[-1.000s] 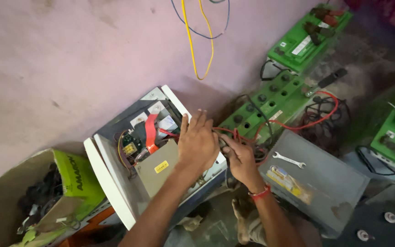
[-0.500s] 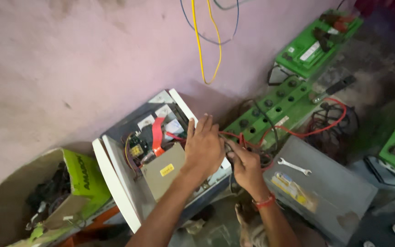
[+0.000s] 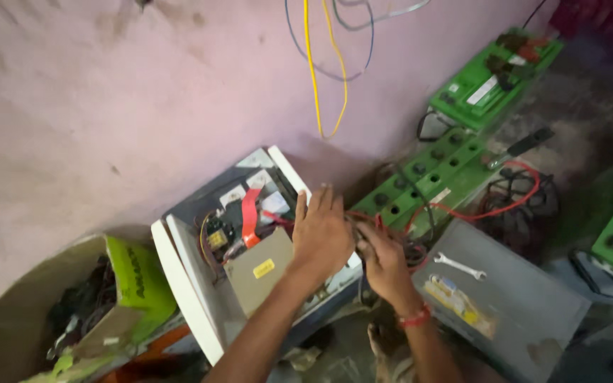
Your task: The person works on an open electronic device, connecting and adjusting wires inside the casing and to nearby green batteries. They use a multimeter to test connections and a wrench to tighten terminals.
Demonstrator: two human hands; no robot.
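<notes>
While both hands work at the open unit, these lines tell how things lie.

Wires: a bundle of thin red and dark insulated wires (image 3: 363, 223) runs out of the right side of the open white metal power unit (image 3: 250, 248), between the two hands; soft, limp and light by the look of it, best taken by the insulation close to the ends rather than by the bare tips.

Right grip: the right hand (image 3: 384, 259) is curled on the wire bundle, fingers pinching it; the exact hold is partly hidden.

Left grip: the left hand (image 3: 321, 234) lies flat on the unit's right edge, fingers spread, pressing and not closed on anything.

Unit: probably heavy and stiff; inside it, left of the left grip, sit a tan metal box with a yellow label (image 3: 257, 273) and a red strap (image 3: 250, 216).

Beyond the right grip: a grey battery case (image 3: 526, 305) with a small silver spanner (image 3: 459, 266) on top; behind it a green battery with dark caps (image 3: 434, 174).

Far left: a cardboard box of dark cables (image 3: 72, 312).
</notes>
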